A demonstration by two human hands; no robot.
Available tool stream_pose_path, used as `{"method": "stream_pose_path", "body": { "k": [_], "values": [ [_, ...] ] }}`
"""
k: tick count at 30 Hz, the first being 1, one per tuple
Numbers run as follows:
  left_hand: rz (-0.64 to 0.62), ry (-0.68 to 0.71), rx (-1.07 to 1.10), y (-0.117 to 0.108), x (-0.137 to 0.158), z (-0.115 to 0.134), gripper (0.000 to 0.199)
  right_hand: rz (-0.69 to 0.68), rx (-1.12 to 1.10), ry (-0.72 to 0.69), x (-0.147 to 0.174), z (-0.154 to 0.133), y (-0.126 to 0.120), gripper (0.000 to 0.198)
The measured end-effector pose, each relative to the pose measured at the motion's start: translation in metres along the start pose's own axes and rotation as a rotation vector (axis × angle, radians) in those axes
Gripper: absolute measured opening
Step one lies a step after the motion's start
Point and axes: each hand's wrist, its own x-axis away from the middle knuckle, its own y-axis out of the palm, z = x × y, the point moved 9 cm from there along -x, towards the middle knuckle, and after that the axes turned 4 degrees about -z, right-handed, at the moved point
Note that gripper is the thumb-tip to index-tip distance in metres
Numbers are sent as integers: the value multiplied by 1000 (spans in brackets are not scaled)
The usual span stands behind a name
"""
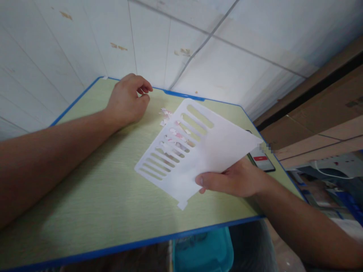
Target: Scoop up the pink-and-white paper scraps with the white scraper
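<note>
My right hand [235,177] grips a white slotted sheet [218,151] by its near edge, thumb on top. A row of long rounded slots runs along the sheet's far left side, and a small tab sticks out at its near corner. The sheet is held tilted over the table. Small torn paper scraps [165,117], white and pinkish, lie beside the sheet and also show through its slots. My left hand [129,98] is over the far left part of the table, fingers loosely curled, with a gap between thumb and forefinger and nothing visible in it.
The pale green table [107,196] has a blue rim. A phone [262,160] lies by its right edge, partly behind the sheet. A teal bin [207,253] stands below the front edge. White wall panels [150,37] and a grey cable [198,49] are behind; cardboard boxes [320,102] are at right.
</note>
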Motion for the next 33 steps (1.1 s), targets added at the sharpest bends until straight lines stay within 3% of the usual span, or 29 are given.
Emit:
{"method": "stream_pose_path", "body": {
  "k": [4, 8, 11, 14, 20, 28, 33],
  "values": [
    [-11, -25, -2, 1, 0, 0, 13, -21, -121, 50, 2, 6, 2, 14],
    [-30, -58, -25, 0, 1, 3, 14, -135, -172, 74, 3, 4, 11, 13],
    [-30, -58, -33, -1, 1, 4, 14, -121, -201, 85, 4, 4, 9, 10],
    [-21, -48, -29, 0, 1, 3, 13, -102, -197, 106, 3, 7, 8, 9],
    [-31, -82, -26, 2, 0, -3, 15, -217, -174, 66, 1, 1, 16, 15],
    [4, -47, -1, 0, 0, -1, 14, -287, -193, 124, 5, 3, 20, 17],
    [-7, -42, 10, 0, 0, 2, 16, -222, -266, 175, 7, 13, 17, 10]
  ]
}}
